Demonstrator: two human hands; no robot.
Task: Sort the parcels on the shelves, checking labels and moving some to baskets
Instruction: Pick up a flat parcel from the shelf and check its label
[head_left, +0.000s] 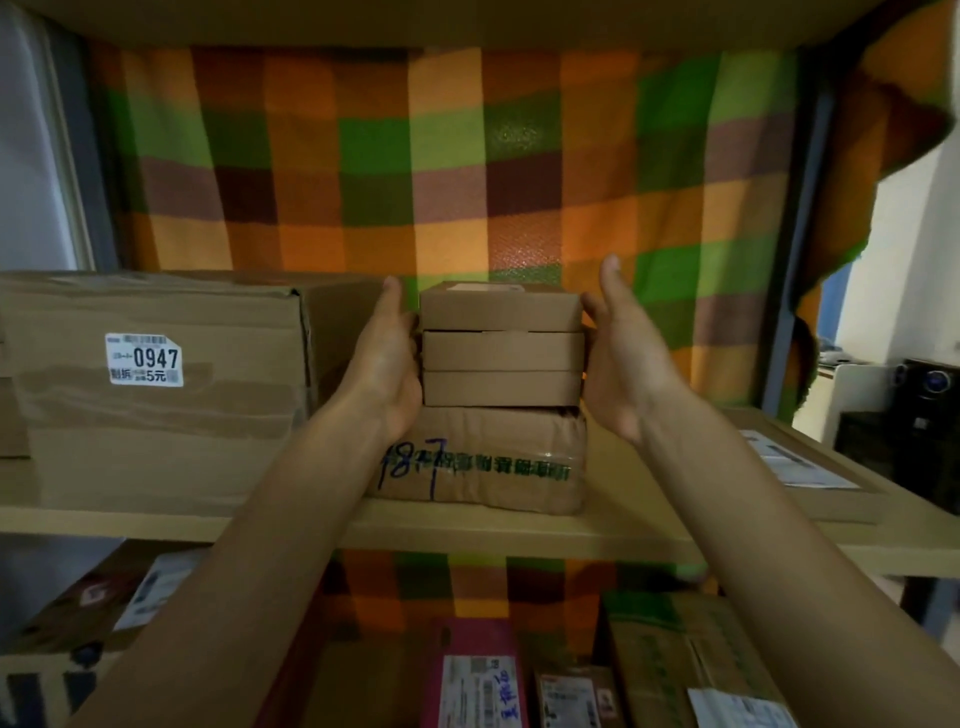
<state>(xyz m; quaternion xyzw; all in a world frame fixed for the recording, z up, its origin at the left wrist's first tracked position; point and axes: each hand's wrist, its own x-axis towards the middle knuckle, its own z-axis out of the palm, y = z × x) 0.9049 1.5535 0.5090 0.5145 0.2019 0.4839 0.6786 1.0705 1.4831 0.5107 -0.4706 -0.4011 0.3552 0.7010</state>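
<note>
Three flat brown cardboard parcels (501, 349) are stacked on a larger taped parcel (483, 460) marked with green print and blue handwritten digits, in the middle of the wooden shelf (467, 530). My left hand (387, 358) presses against the stack's left side, fingers wrapping behind it. On the right side my right hand (623, 358) lies with its palm against the stack and its thumb raised. Both hands clasp the small stack between them.
A big cardboard box (156, 384) labelled 0947 stands close on the left. A flat parcel with a white label (800, 462) lies on the shelf at the right. Several parcels fill the lower shelf (483, 680). A checked cloth (441, 156) hangs behind.
</note>
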